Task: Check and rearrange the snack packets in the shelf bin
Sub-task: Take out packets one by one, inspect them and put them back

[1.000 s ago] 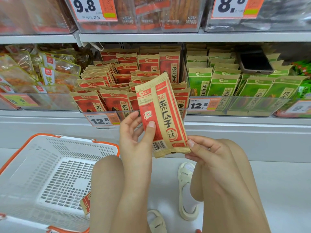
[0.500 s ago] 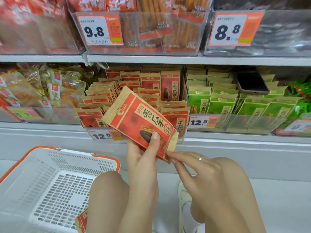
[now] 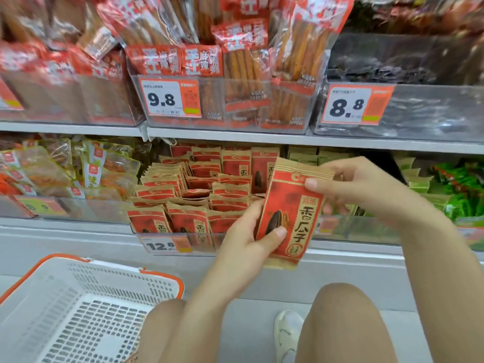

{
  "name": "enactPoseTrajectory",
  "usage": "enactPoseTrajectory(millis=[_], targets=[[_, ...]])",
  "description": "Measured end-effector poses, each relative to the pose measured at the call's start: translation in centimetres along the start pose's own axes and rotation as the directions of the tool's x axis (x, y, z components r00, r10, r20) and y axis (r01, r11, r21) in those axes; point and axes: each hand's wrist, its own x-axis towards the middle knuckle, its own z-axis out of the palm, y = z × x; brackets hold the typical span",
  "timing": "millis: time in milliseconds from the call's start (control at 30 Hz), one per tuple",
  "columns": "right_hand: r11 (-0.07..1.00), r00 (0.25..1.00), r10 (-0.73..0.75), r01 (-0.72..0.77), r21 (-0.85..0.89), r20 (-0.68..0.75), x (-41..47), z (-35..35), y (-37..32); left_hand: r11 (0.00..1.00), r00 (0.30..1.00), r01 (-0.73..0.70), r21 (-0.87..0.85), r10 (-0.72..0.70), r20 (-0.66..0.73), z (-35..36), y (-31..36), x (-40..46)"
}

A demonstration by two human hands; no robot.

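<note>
Head view: the left hand (image 3: 242, 239) grips a red-and-tan packet (image 3: 289, 213) by its lower left edge, thumb pressed on the front near the printed seed, fingers curled behind. The right hand (image 3: 356, 184) pinches the same packet at its top right corner, thumb on the front, fingers behind; a ring shows on one finger. The packet stands nearly upright, tilted slightly right, just in front of the bin (image 3: 183, 238), at the bin's right end, its lower edge hanging below the bin's front wall.

Inside the bin, matching red packets (image 3: 183, 203) stand in uneven rows, some leaning, some lying across others. A 12.8 price tag (image 3: 165, 244) sits on the bin's front wall. Right of the bin are green packets (image 3: 461, 195), partly hidden by the right arm. Left of the bin are clear snack bags (image 3: 52, 171). Above the bin, the upper shelf carries bins tagged 9.8 (image 3: 170, 98) and 8.8 (image 3: 353, 104). Below and left of the bin, a white basket (image 3: 26, 305) with an orange rim sits on the floor beside the person's knees.
</note>
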Motion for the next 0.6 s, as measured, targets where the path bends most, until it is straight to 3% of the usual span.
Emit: enactPoseTrajectory(millis=[67,133,200,267,467,600], targets=[[0.998,0.999,-0.03,0.031,0.049,-0.017,0.5,-1.1,-0.3,0.999,0.999,-0.031,0.029,0.032,-0.003,-0.3,0.8,0.9],[0.982,0.983,-0.106,0.127,0.139,-0.151,1.1,-2.5,-0.4,0.995,0.992,-0.079,0.056,0.084,-0.096,-1.3,1.3,1.9],[0.957,0.94,-0.189,0.241,0.159,-0.285,1.7,-3.9,-0.5,0.98,0.962,-0.074,0.182,0.119,-0.246,-2.6,1.4,2.8],[0.944,0.91,-0.257,0.308,0.116,-0.325,2.6,-4.2,-0.4,0.931,0.937,-0.028,0.365,0.152,-0.315,-3.8,0.8,3.8],[0.979,0.936,-0.203,0.195,-0.058,-0.286,7.1,-1.9,3.4,0.67,0.959,0.089,0.737,0.142,-0.245,-4.8,-2.1,6.2],[0.971,0.948,-0.184,0.134,-0.196,-0.261,8.9,-0.7,6.0,0.546,0.959,0.056,0.836,0.203,-0.197,-4.6,-3.7,6.3]])
